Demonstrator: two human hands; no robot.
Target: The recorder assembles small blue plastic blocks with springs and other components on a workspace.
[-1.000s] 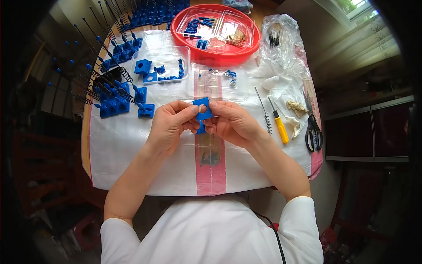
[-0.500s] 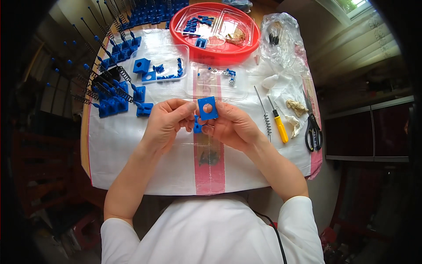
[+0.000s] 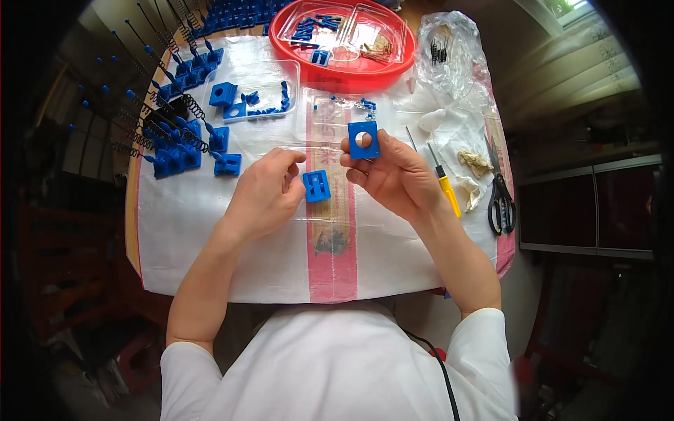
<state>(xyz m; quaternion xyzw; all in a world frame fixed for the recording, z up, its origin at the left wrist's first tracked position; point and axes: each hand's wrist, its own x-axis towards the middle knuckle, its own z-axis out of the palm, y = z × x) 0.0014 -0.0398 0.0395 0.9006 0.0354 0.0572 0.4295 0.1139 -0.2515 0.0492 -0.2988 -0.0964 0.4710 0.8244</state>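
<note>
Over the table (image 3: 260,270), the right hand (image 3: 400,177) pinches a blue round-holed plate (image 3: 365,152), left hand (image 3: 261,193) loosely parted.

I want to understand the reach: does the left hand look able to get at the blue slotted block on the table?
Probably yes: the left hand appears empty and is close beside the blue slotted block, with nothing visible between. The right hand holds the blue plate away from it.

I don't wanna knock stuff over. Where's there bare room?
There's bare white cover between the left forearm and right forearm, on both sides of the pink stripe. It's crowded at far left with blue spring pieces and at the back by the red tub.
</note>
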